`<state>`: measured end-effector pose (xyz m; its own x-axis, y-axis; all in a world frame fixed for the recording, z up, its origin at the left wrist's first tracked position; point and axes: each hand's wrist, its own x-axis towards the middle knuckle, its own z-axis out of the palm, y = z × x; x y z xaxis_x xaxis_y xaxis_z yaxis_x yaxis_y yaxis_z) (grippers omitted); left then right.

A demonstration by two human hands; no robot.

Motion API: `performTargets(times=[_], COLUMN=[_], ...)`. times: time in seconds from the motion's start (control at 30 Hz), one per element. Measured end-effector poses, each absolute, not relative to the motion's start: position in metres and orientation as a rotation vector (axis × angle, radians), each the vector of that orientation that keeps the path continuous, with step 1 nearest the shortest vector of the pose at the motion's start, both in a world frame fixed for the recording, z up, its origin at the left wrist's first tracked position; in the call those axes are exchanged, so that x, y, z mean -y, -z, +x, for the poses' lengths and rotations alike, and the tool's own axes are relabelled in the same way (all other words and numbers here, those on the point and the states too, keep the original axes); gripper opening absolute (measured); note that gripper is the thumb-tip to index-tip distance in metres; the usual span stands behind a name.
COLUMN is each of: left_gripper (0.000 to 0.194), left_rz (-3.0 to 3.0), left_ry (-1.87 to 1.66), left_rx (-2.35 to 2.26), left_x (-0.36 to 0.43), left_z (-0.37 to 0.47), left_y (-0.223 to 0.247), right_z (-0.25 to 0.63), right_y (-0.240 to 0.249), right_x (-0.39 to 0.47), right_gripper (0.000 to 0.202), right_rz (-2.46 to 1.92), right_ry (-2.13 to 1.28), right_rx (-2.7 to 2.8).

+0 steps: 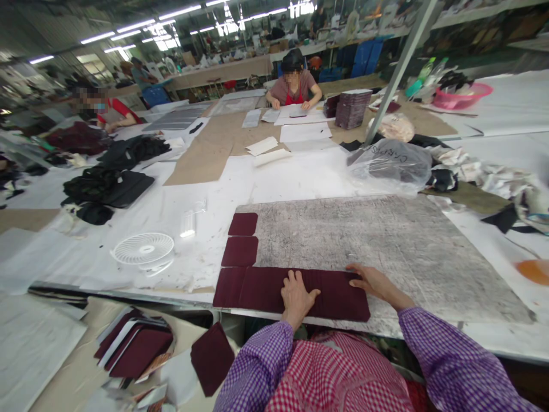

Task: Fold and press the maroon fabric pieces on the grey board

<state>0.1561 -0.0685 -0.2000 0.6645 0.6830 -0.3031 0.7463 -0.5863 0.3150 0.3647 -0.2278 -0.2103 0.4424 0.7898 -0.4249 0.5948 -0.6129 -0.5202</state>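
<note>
A long maroon fabric piece [261, 289] lies flat along the front edge of a grey marked board [386, 240]. My left hand [298, 297] rests on its middle with the fingers spread. At the piece's right end is my right hand [371, 280], its fingers apart at the upper edge and touching the cloth. Two smaller maroon pieces, an upper one [243, 224] and a lower one [239, 251], lie on the board's left edge, just above the long piece.
Maroon and white pieces [139, 346] are stacked at lower left, near a single maroon piece [212, 359]. A white fan [143, 249] stands left of the board. Beyond it are a plastic bag [390, 163], dark cloth [107, 186] and a person [294, 86] across the table.
</note>
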Motion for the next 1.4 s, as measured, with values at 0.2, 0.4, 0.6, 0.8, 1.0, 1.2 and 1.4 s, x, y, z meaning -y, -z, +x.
performTargets(times=[0.2, 0.4, 0.6, 0.8, 1.0, 1.2, 1.4], left_gripper=[0.066, 0.066, 0.058, 0.023, 0.04, 0.046, 0.038], left_rz=[2.451, 2.422, 2.351, 2.219, 2.208, 2.273, 2.32], left_ry=[0.218, 0.216, 0.197, 0.252, 0.246, 0.2, 0.115], left_rx=[-1.136, -1.126, -1.055, -0.84, -0.823, -0.838, -0.828], left_x=[0.067, 0.069, 0.056, 0.023, 0.026, 0.036, 0.045], left_z=[0.156, 0.157, 0.152, 0.136, 0.132, 0.13, 0.122], left_y=[0.199, 0.199, 0.198, 0.202, 0.202, 0.202, 0.205], right_z=[0.37, 0.372, 0.364, 0.352, 0.329, 0.281, 0.229], right_y=[0.218, 0.22, 0.21, 0.2, 0.189, 0.189, 0.197], right_x=[0.235, 0.233, 0.23, 0.214, 0.2, 0.208, 0.208], right_gripper=[0.045, 0.046, 0.038, 0.025, 0.017, 0.015, 0.033], right_rz=[-2.424, -2.413, -2.479, -2.478, -2.394, -2.237, -2.245], right_ry=[-0.913, -0.916, -0.806, -0.681, -0.512, -0.48, -0.433], right_rx=[1.166, 1.186, 1.242, 1.308, 1.469, 1.583, 1.557])
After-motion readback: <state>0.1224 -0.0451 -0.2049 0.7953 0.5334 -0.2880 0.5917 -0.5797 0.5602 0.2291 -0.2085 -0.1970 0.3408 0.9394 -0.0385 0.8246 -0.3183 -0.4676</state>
